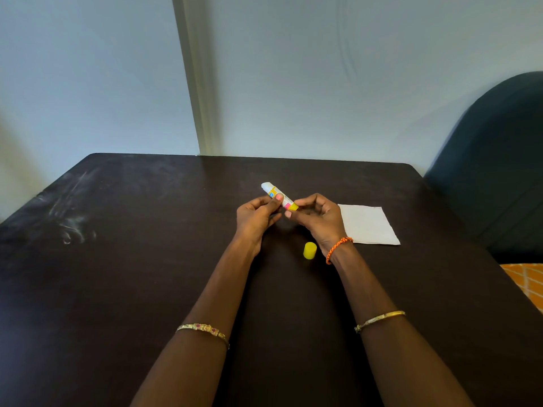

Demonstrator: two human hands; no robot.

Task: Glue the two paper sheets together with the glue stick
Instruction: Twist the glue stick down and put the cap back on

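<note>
Both hands hold the glue stick (pixel 278 195) above the middle of the dark table (pixel 117 274). It is white with yellow, blue and pink markings, uncapped, its white tip pointing up and left. My left hand (pixel 258 216) grips its middle between thumb and fingers. My right hand (pixel 317 218) pinches its yellow bottom end. The yellow cap (pixel 310 250) stands on the table just below my right wrist. White paper (pixel 367 224) lies flat to the right of my right hand; I cannot tell whether it is one sheet or two stacked.
A dark blue chair back (pixel 496 171) stands at the table's right side. An orange patterned cloth (pixel 526 280) shows past the right edge. A pale wall rises behind the table's far edge. White scuff marks cover the table's left part.
</note>
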